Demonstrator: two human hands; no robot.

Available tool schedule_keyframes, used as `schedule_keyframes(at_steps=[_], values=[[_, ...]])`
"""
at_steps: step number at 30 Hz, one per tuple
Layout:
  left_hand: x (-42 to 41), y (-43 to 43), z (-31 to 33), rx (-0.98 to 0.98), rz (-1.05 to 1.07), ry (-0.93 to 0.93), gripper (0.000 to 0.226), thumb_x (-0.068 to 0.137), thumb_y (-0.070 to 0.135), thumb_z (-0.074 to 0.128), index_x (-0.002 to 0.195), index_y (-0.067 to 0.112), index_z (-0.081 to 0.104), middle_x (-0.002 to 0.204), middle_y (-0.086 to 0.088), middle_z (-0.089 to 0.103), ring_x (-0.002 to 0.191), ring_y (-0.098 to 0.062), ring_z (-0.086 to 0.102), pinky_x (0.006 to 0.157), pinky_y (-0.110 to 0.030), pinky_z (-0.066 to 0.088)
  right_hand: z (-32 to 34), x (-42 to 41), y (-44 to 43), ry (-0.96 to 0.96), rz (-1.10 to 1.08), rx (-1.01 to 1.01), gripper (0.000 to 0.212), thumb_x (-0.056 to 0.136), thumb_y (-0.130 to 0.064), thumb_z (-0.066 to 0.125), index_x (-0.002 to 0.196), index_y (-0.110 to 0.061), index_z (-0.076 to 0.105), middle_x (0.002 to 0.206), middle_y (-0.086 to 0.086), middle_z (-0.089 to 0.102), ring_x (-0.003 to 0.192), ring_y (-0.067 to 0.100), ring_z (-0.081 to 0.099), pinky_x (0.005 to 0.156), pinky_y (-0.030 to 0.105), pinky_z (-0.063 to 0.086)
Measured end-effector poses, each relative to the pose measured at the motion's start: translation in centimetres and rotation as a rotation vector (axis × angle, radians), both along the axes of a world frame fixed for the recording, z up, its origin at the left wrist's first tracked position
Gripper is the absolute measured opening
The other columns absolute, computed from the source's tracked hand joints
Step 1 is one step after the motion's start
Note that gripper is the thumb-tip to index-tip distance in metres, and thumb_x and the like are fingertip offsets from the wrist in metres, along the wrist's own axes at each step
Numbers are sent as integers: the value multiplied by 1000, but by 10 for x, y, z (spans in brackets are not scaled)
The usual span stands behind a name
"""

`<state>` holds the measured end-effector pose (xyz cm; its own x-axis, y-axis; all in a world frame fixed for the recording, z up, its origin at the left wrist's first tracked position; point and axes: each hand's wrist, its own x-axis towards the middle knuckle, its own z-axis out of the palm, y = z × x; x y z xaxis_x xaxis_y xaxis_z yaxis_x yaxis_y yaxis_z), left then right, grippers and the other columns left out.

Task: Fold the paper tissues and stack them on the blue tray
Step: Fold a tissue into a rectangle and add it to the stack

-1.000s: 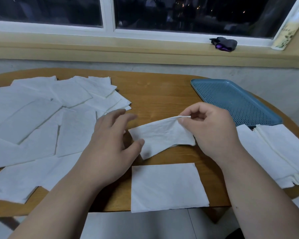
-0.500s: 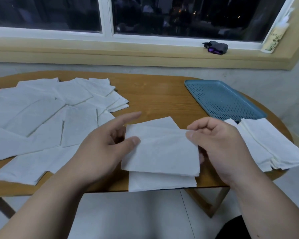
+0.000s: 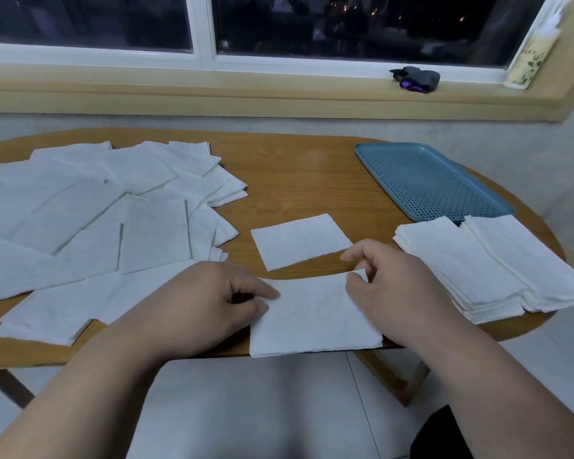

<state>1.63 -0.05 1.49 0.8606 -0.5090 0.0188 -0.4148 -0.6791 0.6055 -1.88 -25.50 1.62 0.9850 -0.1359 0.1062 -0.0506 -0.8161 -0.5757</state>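
Since half a second back, the folded tissue (image 3: 300,241) got dropped flat mid-table and both hands came down to the next sheet (image 3: 312,323) at 6 o'clock, right on the table (image 3: 295,180) edge. Looks like the left hand (image 3: 206,306) pinches its left edge to anchor it, while the right hand (image 3: 398,293) pinches the far right corner, I'd guess to start a fold. Its long axis runs 9 to 3. No tissues yet on the blue tray (image 3: 428,180) at 2 o'clock. There are folded stacks (image 3: 478,266) at 3 and loose tissues (image 3: 96,210) at 9.
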Motion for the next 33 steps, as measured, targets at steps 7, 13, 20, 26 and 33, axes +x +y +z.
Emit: schedule_keyframes(at_steps=[7, 13, 20, 26, 33], values=[[6, -1, -4, 102, -9, -68, 20, 91, 36, 67, 108, 42, 75, 96, 29, 64, 98, 9, 57, 86, -14, 46, -9, 9, 1, -18, 71, -195, 22, 95, -29, 57, 115, -36, 64, 75, -23, 43, 72, -6, 48, 58, 15, 30], [8, -1, -5, 108, -21, -107, 16, 85, 39, 73, 101, 41, 75, 89, 19, 60, 96, 2, 54, 79, -20, 47, -7, 21, -2, -60, 30, -197, 18, 92, -29, 61, 108, -34, 66, 105, -20, 51, 92, 1, 52, 72, 19, 42], [15, -4, -3, 21, 39, -133, 14, 89, 39, 65, 99, 43, 73, 97, 26, 54, 91, 1, 56, 72, -23, 49, 1, 67, -4, -9, 4, -241, 29, 99, -34, 52, 125, -29, 64, 127, -7, 53, 110, 14, 52, 84, 31, 46], [19, -6, -5, -44, 122, -125, 13, 87, 42, 63, 95, 42, 73, 87, 16, 58, 88, -2, 57, 69, -23, 47, -6, 92, 3, 87, -15, -286, 29, 97, -42, 55, 122, -28, 63, 123, -4, 51, 95, 17, 54, 71, 33, 45], [24, -2, -3, -70, 193, -103, 14, 88, 41, 61, 94, 44, 73, 86, 11, 58, 86, -2, 56, 72, -32, 50, -14, 92, 7, -27, -35, -312, 20, 97, -23, 53, 78, -28, 57, 91, -10, 51, 74, 10, 53, 57, 28, 45]])
